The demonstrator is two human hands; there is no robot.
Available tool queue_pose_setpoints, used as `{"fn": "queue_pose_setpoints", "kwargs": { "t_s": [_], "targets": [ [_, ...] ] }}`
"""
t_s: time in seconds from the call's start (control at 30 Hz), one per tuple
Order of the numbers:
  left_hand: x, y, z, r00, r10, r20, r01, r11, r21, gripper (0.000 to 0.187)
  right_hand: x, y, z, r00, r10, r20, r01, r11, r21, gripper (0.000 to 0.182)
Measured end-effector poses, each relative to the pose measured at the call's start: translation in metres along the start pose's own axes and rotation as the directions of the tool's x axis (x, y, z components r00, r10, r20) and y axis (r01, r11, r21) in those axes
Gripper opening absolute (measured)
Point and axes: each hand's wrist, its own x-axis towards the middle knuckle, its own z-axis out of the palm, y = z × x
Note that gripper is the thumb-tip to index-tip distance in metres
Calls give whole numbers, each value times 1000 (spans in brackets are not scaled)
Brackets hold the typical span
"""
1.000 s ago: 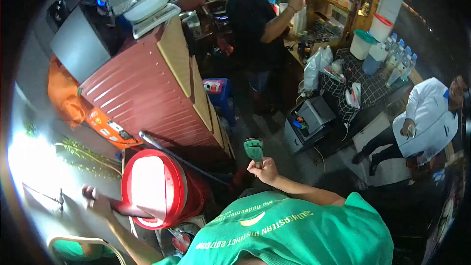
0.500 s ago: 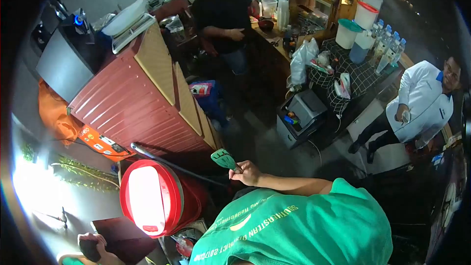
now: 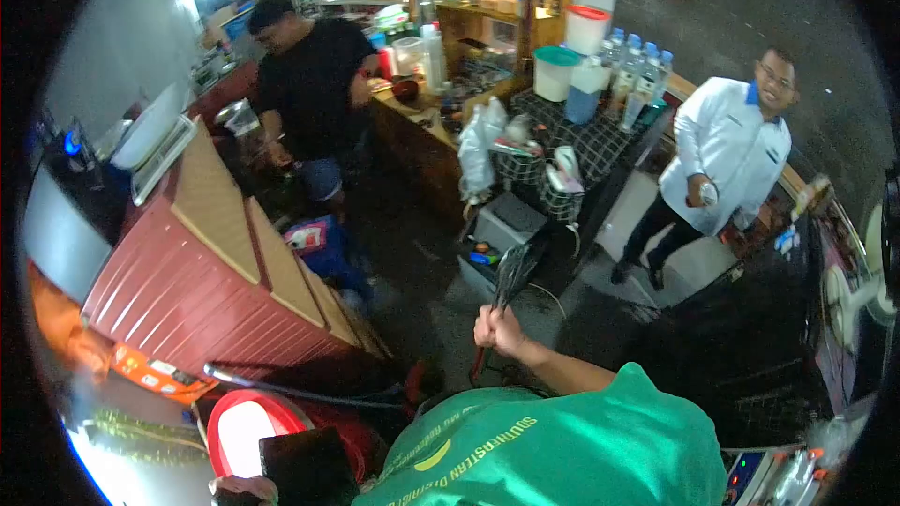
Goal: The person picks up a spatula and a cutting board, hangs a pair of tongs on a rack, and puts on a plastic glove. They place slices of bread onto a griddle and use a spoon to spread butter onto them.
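Observation:
My right hand is closed round the handle of a slotted turner, held up in front of my green shirt. The turner's head points up and away from me; it looks dark and smeared by motion, and the handle's end shows below my fist. At the lower left, my left hand is partly cut off by the frame edge. It grips a flat, dark rectangular thing whose kind I cannot make out. This thing overlaps a red round container with a brightly lit top.
A red ribbed cabinet with a tan top stands left. Ahead, a person in black is beside a wooden counter. A person in a white jacket stands right, holding a cup. Bottles and a grey bin are nearby.
My view has turned, so the room appears shifted left. The turner has swung from pointing left to pointing up. The dark rectangular thing has moved over the red container. The person in black has bent and reached.

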Motion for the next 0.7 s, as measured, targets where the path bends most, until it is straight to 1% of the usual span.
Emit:
{"fn": "queue_pose_setpoints", "kwargs": {
  "t_s": [0.03, 0.1, 0.17, 0.23, 0.27, 0.3, 0.33, 0.37, 0.4, 0.43, 0.47, 0.5, 0.53, 0.57, 0.6, 0.63, 0.7],
  "targets": [
    [-7, -5, 6, 998, -59, 31, 60, 997, -41, 35, 1, -19, 0, 996, -91, 22, 87, 985, 148, 68],
    [-23, -15, 16, 977, -181, 111, 194, 974, -114, 35, 0, -53, -17, 978, -80, -192, 134, 949, 287, 78],
    [-39, -23, 24, 928, -317, 197, 353, 918, -184, 34, -2, -95, -36, 982, -164, -94, 189, 857, 480, 78],
    [-52, -26, 33, 838, -458, 295, 531, 810, -249, 34, -8, -130, -51, 958, -194, -209, 264, 883, 389, 77],
    [-56, -28, 42, 774, -533, 343, 627, 719, -300, 34, -16, -136, -60, 958, -214, -189, 269, 898, 348, 74],
    [-61, -34, 48, 681, -620, 389, 732, 575, -365, 34, -9, -150, -65, 958, -246, -147, 280, 913, 297, 72],
    [-65, -40, 55, 565, -692, 450, 816, 387, -429, 33, -11, -161, -43, 897, -133, -422, 259, 932, 256, 66],
    [-67, -48, 67, 474, -718, 509, 865, 273, -421, 33, -12, -158, -55, 929, -137, -344, 179, 979, 93, 61],
    [-56, -22, 108, 563, -269, 781, 513, 855, -76, 29, -12, -159, -45, 946, -98, -309, 79, 994, -74, 53],
    [-53, -21, 117, 381, -673, 634, 839, 539, 69, 29, 0, -147, -45, 857, -62, -512, -117, 943, -311, 43],
    [-57, -26, 133, 451, -438, 778, 621, 780, 80, 27, 11, -125, -53, 868, -206, -453, -109, 810, -576, 36],
    [-63, -32, 151, 424, -185, 887, 339, 940, 34, 26, 15, -125, -14, 784, -35, -620, -325, 828, -456, 28],
    [-68, -31, 170, 349, -135, 927, 270, 962, 38, 22, 18, -123, 1, 847, 6, -532, -375, 716, -589, 32],
    [-73, -28, 188, 266, -95, 959, 201, 979, 41, 20, 30, -96, -3, 877, 40, -480, -382, 664, -642, 40],
    [-79, -26, 202, 176, -77, 981, 165, 985, 48, 21, 33, -95, 21, 894, 146, -424, -412, 639, -650, 48],
    [-88, -26, 215, 153, 9, 988, 110, 994, -26, 24, 43, -72, 13, 876, 254, -410, -472, 629, -619, 54],
    [-97, -27, 241, -43, 168, 985, 32, 985, -167, 32, 51, -64, 33, 864, 345, -365, -500, 661, -559, 52]
  ]
}}
